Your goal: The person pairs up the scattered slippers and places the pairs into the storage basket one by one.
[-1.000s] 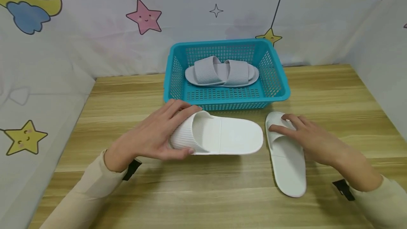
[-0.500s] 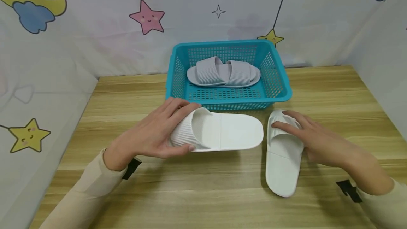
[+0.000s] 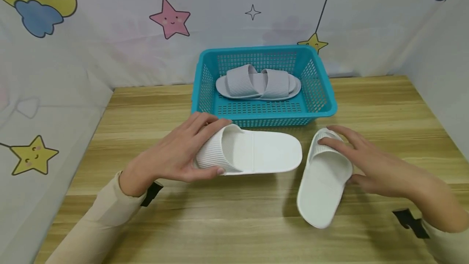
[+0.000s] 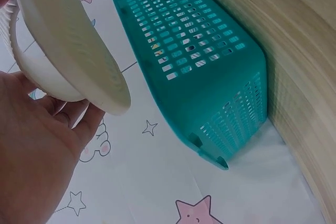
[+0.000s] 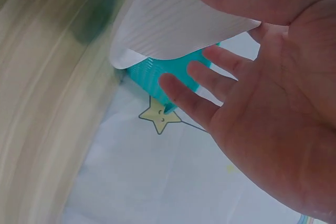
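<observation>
My left hand point(image 3: 179, 152) grips a white slipper point(image 3: 275, 152) by its ribbed strap and toe end, fingers over the far side and thumb along the near side. That slipper lies sideways, its heel pointing right, held above the table with a shadow below it. In the left wrist view its underside point(image 4: 68, 30) faces the camera. My right hand point(image 3: 373, 168) holds a second white slipper point(image 3: 322, 194) by the strap, fingers across the top and thumb at the right side. This one is tilted, its heel toward me and slightly left. In the right wrist view several fingers point(image 5: 189, 100) extend past its edge.
Behind the slippers stands a blue perforated plastic basket point(image 3: 275, 116). Inside lies a pair of grey slippers point(image 3: 242, 82), overlapping in the middle. All of it is on a wood-grain table point(image 3: 227, 223), with a white star-printed cloth point(image 3: 110, 44) around the back and sides.
My right hand has lifted and turned its slipper, swinging the heel to the left. The left hand and its slipper have barely moved, rising slightly at first.
</observation>
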`<state>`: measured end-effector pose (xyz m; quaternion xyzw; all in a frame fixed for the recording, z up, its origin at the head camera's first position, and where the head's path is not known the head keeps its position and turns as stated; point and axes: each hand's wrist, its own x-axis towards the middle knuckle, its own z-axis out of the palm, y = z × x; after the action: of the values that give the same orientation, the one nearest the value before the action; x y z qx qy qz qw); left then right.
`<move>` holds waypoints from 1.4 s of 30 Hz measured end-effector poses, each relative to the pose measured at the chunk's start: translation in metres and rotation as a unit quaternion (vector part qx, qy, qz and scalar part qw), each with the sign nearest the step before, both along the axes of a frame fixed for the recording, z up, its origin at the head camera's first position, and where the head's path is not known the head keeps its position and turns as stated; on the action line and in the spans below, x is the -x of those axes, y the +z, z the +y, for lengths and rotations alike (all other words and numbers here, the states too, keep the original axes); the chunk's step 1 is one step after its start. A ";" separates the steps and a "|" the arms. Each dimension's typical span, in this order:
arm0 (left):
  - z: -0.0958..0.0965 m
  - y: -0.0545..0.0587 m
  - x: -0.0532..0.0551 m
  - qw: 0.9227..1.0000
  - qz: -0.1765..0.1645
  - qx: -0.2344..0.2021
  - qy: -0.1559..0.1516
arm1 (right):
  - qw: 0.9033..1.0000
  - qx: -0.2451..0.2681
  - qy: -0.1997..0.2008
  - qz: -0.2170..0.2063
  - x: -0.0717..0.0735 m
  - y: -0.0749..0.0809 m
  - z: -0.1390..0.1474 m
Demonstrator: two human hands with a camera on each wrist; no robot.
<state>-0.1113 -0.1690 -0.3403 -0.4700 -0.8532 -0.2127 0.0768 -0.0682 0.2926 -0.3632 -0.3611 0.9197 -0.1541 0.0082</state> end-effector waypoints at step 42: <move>-0.003 -0.004 -0.001 1.000 -0.006 -0.002 0.001 | 0.994 0.096 -0.017 0.057 -0.008 0.041 -0.010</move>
<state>-0.1106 -0.1720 -0.3445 -0.4680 -0.8537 -0.2169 0.0723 -0.0604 0.2830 -0.3218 -0.3525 0.9057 -0.2208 -0.0812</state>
